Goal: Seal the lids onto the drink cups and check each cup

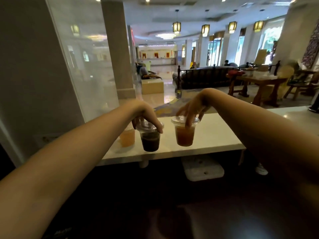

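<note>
Three clear plastic cups stand on a white counter ledge (215, 135). My left hand (146, 116) reaches down from above and grips the clear lid of the dark drink cup (150, 141), fingers curled around the rim. My right hand (191, 110) holds the lid of the amber drink cup (185, 138) the same way, fingertips over its edge. A pale orange drink cup (127, 138) stands behind and left of the dark one, partly hidden by my left hand; its top cannot be seen.
A glass partition (82, 66) rises at the counter's left end. Below the ledge lies a white foam box (203, 168) in a dark area. Beyond the counter is a lobby with wooden tables (259, 83), sofas and seated people.
</note>
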A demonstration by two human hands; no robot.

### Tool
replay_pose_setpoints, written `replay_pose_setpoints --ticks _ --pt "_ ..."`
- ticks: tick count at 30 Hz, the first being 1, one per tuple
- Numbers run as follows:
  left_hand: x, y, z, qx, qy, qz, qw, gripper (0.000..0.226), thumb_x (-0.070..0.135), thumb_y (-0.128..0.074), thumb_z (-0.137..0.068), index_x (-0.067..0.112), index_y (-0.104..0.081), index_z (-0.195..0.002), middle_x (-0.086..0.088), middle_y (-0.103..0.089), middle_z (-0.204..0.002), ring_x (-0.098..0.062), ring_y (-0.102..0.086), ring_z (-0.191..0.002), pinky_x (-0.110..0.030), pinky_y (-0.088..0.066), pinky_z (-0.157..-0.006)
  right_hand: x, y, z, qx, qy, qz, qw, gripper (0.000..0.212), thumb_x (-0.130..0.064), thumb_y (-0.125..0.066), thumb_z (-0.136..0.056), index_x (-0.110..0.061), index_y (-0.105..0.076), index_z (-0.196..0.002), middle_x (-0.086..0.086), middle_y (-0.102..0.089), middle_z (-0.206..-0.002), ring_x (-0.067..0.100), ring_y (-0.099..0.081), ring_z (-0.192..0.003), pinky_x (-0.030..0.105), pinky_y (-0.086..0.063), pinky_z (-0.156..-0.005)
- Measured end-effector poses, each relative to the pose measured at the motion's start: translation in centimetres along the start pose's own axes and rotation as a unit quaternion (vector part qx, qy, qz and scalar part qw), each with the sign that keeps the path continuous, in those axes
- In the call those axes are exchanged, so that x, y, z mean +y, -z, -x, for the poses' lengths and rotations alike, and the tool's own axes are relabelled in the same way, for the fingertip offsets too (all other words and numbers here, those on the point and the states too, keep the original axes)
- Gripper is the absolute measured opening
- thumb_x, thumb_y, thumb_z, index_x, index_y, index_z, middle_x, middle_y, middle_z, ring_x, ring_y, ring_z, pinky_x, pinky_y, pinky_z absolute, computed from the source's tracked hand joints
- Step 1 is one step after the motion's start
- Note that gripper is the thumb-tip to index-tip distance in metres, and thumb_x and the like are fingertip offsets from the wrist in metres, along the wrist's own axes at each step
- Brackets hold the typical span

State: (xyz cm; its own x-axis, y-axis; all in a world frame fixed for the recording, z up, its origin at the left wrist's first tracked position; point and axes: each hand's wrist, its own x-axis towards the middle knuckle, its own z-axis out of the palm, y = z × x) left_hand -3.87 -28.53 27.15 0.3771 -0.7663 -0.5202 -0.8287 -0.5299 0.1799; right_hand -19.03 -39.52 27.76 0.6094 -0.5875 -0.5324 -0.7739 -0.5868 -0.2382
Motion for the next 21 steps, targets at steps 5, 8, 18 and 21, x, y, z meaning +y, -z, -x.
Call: replay_pose_setpoints --ticks 5,8,18,21 --pt "-0.1 0.3 -3.8 0.012 -0.01 0.008 1.0 0.082 0.046 -0.073 -0.071 0.007 -0.038 -0.134 -0.014 -0.041 -0.138 -0.031 -0.049 -0.117 -0.036 -0.048 -0.095 -0.3 0.5 -3.7 0.012 -0.004 -0.005 1.0 0.083 -0.015 -0.072 -0.078 -0.031 -0.027 -0.145 0.011 -0.034 -0.15 0.033 -0.037 -0.134 0.04 -0.044 -0.1" --pt "0.1 0.1 -5.8 0.006 -0.015 0.011 1.0 0.078 0.045 -0.071 -0.074 0.004 -0.04 -0.132 -0.016 -0.043 -0.138 -0.032 -0.049 -0.122 -0.038 -0.046 -0.1 -0.1 0.6 -5.8 0.012 -0.011 0.009 1.0 0.086 -0.017 -0.073 -0.076 -0.033 -0.025 -0.146 0.01 -0.027 -0.153 0.035 -0.034 -0.135 0.04 -0.045 -0.1" --pt "-0.4 1.0 -10.7 0.002 -0.037 0.0 0.999 0.076 0.051 -0.07 -0.072 0.003 -0.046 -0.126 -0.011 -0.05 -0.118 -0.025 -0.055 -0.106 -0.03 -0.051 -0.085 0.7 1.2 -10.6 0.019 -0.018 0.053 0.998 0.09 -0.016 -0.075 -0.076 -0.031 -0.02 -0.147 0.01 -0.022 -0.153 0.036 -0.032 -0.136 0.045 -0.044 -0.104" --pt "-0.5 0.8 -11.1 0.018 -0.053 -0.019 0.998 0.073 0.052 -0.069 -0.072 0.004 -0.049 -0.124 -0.012 -0.052 -0.126 -0.028 -0.053 -0.114 -0.035 -0.048 -0.096 0.6 1.2 -10.6 0.013 -0.028 0.078 0.996 0.094 -0.019 -0.075 -0.076 -0.032 -0.016 -0.148 0.01 -0.021 -0.154 0.036 -0.03 -0.137 0.046 -0.043 -0.104"
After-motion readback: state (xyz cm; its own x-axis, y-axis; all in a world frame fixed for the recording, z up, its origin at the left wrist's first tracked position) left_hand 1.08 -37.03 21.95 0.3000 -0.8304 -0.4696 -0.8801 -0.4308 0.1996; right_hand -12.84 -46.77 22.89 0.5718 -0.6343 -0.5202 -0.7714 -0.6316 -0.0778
